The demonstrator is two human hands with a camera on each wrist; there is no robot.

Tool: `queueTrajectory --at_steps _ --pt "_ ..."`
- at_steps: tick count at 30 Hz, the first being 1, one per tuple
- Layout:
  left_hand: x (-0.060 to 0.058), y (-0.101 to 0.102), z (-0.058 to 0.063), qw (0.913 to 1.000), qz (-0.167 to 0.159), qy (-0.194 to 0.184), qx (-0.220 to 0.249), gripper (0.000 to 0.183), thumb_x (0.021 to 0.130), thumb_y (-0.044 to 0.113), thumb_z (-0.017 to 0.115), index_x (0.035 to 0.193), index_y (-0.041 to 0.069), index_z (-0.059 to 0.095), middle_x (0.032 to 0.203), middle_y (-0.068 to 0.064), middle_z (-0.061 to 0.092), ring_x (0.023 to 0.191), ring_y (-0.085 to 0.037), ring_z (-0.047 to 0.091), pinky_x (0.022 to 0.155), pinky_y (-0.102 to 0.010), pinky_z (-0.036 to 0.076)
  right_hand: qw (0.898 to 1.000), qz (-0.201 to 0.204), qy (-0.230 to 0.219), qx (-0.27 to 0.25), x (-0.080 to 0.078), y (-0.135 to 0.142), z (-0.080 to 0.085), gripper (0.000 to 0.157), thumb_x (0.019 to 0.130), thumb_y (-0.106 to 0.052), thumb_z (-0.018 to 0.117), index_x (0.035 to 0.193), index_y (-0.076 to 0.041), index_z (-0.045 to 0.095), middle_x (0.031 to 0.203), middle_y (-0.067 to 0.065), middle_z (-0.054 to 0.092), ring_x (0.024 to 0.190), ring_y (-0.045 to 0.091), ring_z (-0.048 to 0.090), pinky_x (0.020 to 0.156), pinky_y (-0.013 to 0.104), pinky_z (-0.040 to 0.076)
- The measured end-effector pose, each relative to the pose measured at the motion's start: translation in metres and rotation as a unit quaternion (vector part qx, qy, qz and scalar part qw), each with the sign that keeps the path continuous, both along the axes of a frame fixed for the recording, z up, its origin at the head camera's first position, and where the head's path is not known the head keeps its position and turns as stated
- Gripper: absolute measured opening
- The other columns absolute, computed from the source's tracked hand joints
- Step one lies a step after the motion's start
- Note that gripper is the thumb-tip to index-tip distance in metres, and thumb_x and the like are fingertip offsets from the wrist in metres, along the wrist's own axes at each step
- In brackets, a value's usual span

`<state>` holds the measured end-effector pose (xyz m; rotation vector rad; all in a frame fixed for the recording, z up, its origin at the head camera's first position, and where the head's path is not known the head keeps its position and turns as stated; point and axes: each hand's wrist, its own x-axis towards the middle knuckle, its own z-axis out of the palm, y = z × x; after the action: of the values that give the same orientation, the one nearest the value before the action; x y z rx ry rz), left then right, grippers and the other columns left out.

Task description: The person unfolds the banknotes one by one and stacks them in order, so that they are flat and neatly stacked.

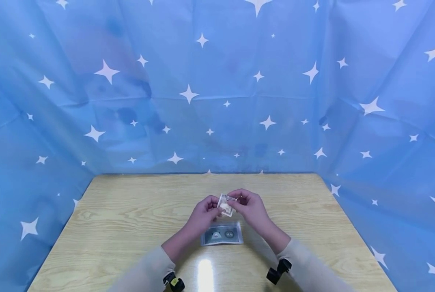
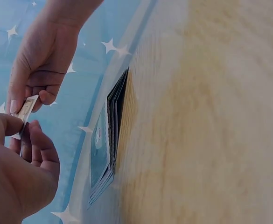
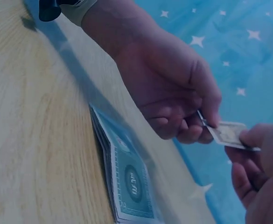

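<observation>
A small folded banknote (image 1: 225, 205) is held above the table between both hands. My left hand (image 1: 204, 213) pinches its left side between thumb and fingers, while my right hand (image 1: 249, 206) pinches the upper right part. In the right wrist view, the pale note (image 3: 227, 133) spans the short gap between the two thumbs. Below the hands, a stack of green-grey banknotes (image 1: 222, 239) lies on the table, touched by neither hand. Its layered edges show in the left wrist view, where the stack (image 2: 100, 147) looks slightly fanned and creased.
The light wood-grain table (image 1: 137, 215) reaches back to a blue curtain (image 1: 217, 81) with white stars, which also runs along both sides. Black devices are strapped to both wrists over pale sleeves. A bright light reflection lies on the table's near part.
</observation>
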<state>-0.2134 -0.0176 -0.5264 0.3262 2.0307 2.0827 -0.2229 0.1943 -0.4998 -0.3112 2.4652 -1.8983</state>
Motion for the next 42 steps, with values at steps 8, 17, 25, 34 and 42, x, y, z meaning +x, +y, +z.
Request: queueTrajectory --at_steps 8,17,25,34,42 --pt "0.005 -0.004 0.003 0.9997 0.010 -0.019 -0.009 0.012 0.107 0.008 0.067 0.117 0.002 0.066 0.100 -0.005 0.065 0.091 -0.020 0.065 0.076 -0.028 0.053 1.000 0.006 0.005 0.004 0.008 -0.004 0.004 0.018 0.101 -0.014 0.083 0.118 -0.008 0.080 0.100 0.013 0.074 0.075 0.016 0.059 0.066 0.024 0.051" --pt "0.009 -0.006 0.005 0.9998 0.008 -0.018 -0.010 0.012 0.105 0.007 0.069 0.115 0.001 0.067 0.098 -0.004 0.065 0.088 -0.018 0.064 0.076 -0.029 0.053 0.995 0.075 0.037 0.063 0.006 -0.004 0.012 0.033 0.102 -0.007 0.080 0.135 -0.009 0.073 0.107 0.008 0.076 0.077 0.015 0.061 0.067 0.024 0.051" --pt "0.013 -0.006 0.005 0.9999 -0.015 -0.008 0.003 0.014 0.103 0.005 0.069 0.115 -0.002 0.068 0.095 -0.002 0.063 0.085 -0.016 0.062 0.078 -0.031 0.055 0.982 0.158 0.052 0.092 0.004 -0.003 0.024 0.033 0.107 -0.004 0.072 0.139 -0.007 0.071 0.102 0.010 0.076 0.077 0.013 0.061 0.067 0.025 0.051" --pt "0.013 -0.008 0.006 1.0000 0.001 -0.005 -0.006 0.014 0.104 0.007 0.068 0.116 -0.001 0.069 0.096 -0.003 0.064 0.086 -0.017 0.061 0.076 -0.029 0.053 0.986 0.136 0.051 0.084 0.004 -0.003 0.022 0.024 0.105 -0.004 0.074 0.130 -0.007 0.075 0.089 0.005 0.070 0.068 0.011 0.054 0.062 0.023 0.046" --pt "0.009 -0.010 0.010 0.9976 0.060 0.033 0.010 0.011 0.103 0.001 0.069 0.114 -0.002 0.071 0.095 -0.004 0.062 0.082 -0.015 0.057 0.072 -0.025 0.051 0.996 0.078 0.037 0.015 0.011 -0.005 0.014 0.022 0.103 -0.004 0.077 0.125 0.000 0.076 0.095 0.015 0.077 0.074 0.023 0.066 0.065 0.025 0.054"
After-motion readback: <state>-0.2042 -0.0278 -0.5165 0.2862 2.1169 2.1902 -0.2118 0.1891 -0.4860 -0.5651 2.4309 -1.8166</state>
